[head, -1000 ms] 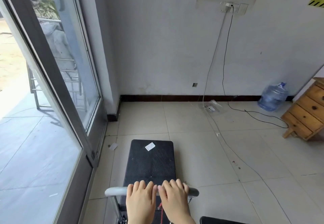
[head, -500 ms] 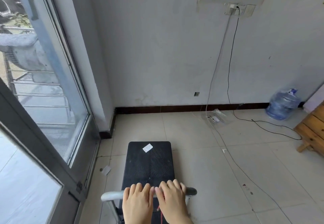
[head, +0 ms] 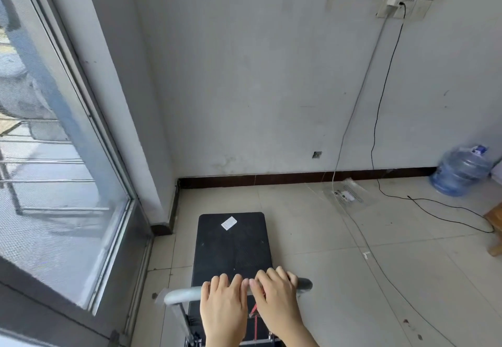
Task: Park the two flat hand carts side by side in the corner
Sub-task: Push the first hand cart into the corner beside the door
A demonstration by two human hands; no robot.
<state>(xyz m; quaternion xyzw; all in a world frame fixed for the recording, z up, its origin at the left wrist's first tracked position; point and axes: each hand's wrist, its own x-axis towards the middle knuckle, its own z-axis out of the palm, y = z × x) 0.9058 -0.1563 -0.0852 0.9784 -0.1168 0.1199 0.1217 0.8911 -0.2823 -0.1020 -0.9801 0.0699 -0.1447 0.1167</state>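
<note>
A flat hand cart [head: 232, 243] with a black deck and a white sticker near its front stands on the tiled floor, pointing at the room corner [head: 176, 183]. Its grey handle bar [head: 179, 293] crosses the bottom of the head view. My left hand [head: 222, 308] and my right hand [head: 277, 300] lie side by side over the middle of that bar, fingers curled on it. A red strap shows below the bar between my hands. Only one cart is in view.
A glass sliding door [head: 54, 156] runs along the left. The white wall has a dark skirting [head: 298, 177]. Cables [head: 380, 107] drop from a socket onto the floor beside a clear plastic bag [head: 346, 197]. A blue water jug [head: 459, 171] and a wooden cabinet corner [head: 495, 227] stand right.
The cart and I have rolled forward toward the corner; the wall and skirting are closer, and the door frame has slid back on the left. Both hands stay on the handle.
</note>
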